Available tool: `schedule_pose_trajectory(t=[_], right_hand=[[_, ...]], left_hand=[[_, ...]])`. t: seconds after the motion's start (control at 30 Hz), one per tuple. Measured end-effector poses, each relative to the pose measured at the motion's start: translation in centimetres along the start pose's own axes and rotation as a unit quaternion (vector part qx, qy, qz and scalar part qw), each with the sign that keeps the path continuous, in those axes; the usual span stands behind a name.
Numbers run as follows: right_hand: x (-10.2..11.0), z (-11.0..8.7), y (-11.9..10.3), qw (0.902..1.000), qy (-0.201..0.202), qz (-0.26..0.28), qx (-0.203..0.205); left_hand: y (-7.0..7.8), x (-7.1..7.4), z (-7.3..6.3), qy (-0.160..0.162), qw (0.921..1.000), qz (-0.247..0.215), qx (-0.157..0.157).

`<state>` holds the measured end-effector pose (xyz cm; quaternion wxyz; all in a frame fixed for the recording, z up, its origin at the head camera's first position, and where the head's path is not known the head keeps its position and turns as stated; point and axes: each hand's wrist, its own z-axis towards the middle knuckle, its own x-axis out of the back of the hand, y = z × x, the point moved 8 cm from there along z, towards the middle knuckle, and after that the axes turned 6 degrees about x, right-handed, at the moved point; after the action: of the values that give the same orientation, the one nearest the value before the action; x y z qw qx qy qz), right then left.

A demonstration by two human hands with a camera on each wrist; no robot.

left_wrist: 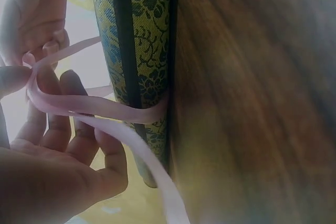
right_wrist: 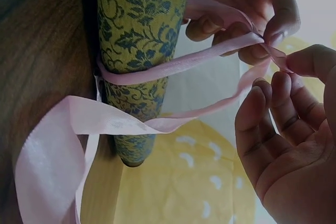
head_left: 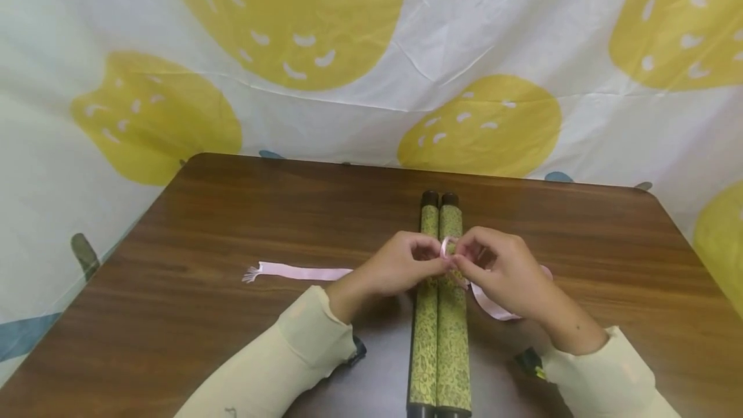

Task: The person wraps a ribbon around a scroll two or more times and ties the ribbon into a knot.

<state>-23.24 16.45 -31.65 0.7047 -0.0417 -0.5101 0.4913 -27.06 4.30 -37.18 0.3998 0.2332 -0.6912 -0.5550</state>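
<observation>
Two scroll rolls point(head_left: 453, 340) in green-gold floral brocade with dark end caps lie side by side on the table. A pink ribbon point(right_wrist: 173, 69) passes around them, and its crossed strands meet above the rolls. My left hand point(head_left: 406, 263) pinches the ribbon between thumb and fingers over the rolls. From the right, my right hand point(head_left: 505, 269) pinches it too, fingertips almost touching the left ones. In the left wrist view a ribbon strand point(left_wrist: 157, 166) hangs past the left palm. Whether a knot is formed between the fingertips cannot be made out.
On the brown wooden table point(head_left: 261, 211), a frayed ribbon end point(head_left: 290, 271) stretches out to the left. Another loop of ribbon lies by the right hand. Behind the table hangs a white cloth point(head_left: 348, 115) with yellow fruit shapes. Dark straps show under both sleeves.
</observation>
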Motion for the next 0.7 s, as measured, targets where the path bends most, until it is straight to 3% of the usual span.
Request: schedule_pose_trajectory(t=[0.23,0.5,0.7], right_hand=[[0.5,0.0,-0.2,0.9999,0.010,-0.009,-0.004],[-0.6,0.1,-0.1,0.9989,-0.042,0.005,-0.019],[0.1,0.2,0.1,0.9990,-0.006,-0.006,-0.043]], left_hand=[[0.1,0.0,-0.1,-0.002,0.9999,0.011,0.002],[0.0,-0.2,-0.2,-0.012,0.9997,0.018,-0.008],[0.1,0.0,-0.2,-0.013,0.9996,0.024,-0.005]])
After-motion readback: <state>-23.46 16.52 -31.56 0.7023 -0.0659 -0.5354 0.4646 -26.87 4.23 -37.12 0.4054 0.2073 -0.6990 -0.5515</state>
